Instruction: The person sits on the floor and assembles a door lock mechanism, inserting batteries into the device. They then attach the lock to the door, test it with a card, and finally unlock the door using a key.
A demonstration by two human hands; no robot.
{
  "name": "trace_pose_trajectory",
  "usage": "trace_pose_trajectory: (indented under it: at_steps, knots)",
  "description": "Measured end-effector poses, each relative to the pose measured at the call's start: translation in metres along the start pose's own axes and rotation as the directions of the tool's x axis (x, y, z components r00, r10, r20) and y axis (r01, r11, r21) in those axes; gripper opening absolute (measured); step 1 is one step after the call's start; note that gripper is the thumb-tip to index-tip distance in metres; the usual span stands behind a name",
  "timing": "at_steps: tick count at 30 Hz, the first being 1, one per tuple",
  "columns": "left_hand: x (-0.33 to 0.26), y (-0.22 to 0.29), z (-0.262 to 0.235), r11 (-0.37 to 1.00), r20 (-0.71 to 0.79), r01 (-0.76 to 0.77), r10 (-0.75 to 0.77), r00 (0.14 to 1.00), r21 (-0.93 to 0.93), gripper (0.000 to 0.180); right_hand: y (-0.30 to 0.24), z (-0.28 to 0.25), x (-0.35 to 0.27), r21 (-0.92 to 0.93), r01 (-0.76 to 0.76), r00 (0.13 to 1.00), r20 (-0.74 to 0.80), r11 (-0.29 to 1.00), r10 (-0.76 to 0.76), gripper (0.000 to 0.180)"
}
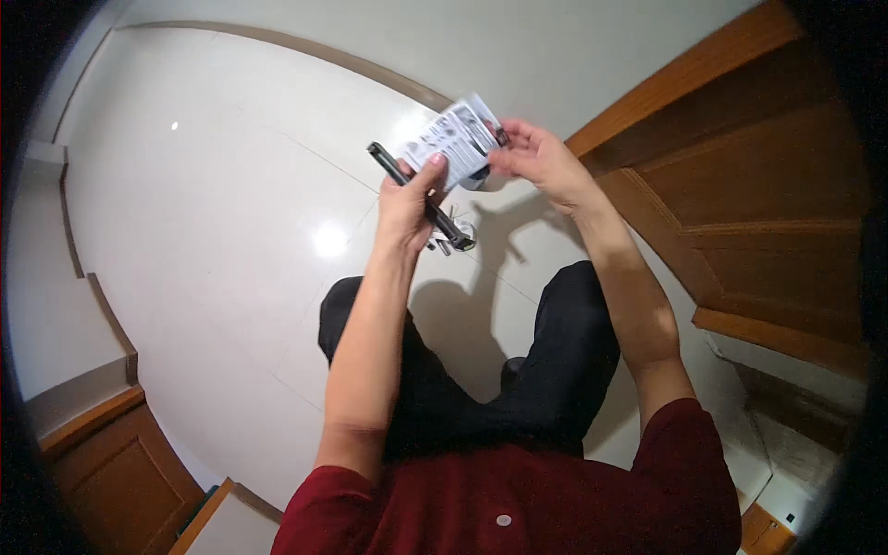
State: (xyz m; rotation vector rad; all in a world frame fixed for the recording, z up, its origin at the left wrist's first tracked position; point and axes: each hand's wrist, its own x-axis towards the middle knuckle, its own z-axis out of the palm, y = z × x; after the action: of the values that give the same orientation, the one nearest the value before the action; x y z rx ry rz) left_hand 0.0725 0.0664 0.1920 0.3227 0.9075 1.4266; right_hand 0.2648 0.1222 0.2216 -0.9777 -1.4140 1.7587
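Above the glossy white tiled floor [231,277], beside a brown wooden panelled door [758,185], the folded printed paper leaflet [453,139] is already held up between both hands. The left hand [407,208] pinches its lower edge while also closed around a long black bar-shaped tool [421,199]; the right hand [541,162] grips its right edge. Small metal parts [449,242] lie untouched on the floor below the hands, so the work looks barely begun.

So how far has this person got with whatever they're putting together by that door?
Early, it seems. Done: a printed leaflet is unfolded, and small metal parts lie loose on the pale tiled floor. In hand: both hands hold the leaflet up, the left hand also gripping a dark screwdriver-like tool, the right hand pinching the leaflet's edge. Left: the loose parts are untouched, and nothing is being fitted to the wooden door.
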Motion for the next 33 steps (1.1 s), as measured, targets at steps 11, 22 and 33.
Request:
trace_pose_trajectory:
  at_steps: [11,22,33]
  knots:
    - [0.000,0.023,-0.011,0.937,0.004,-0.067,0.070,0.998,0.343,0.036,-0.009,0.045,0.029,-0.106,-0.039,0.982,-0.190,0.994,0.019,0.030]
    - [-0.009,0.010,-0.004,0.996,0.111,0.046,-0.055,0.992,0.083,0.033,0.007,0.045,0.027,0.370,-0.046,0.983,-0.150,0.928,0.109,0.031]
    - [0.004,0.018,-0.002,0.982,-0.052,-0.163,0.169,0.984,0.096,0.035,0.018,0.028,0.036,0.038,0.016,0.999,0.031,0.999,-0.017,0.029]
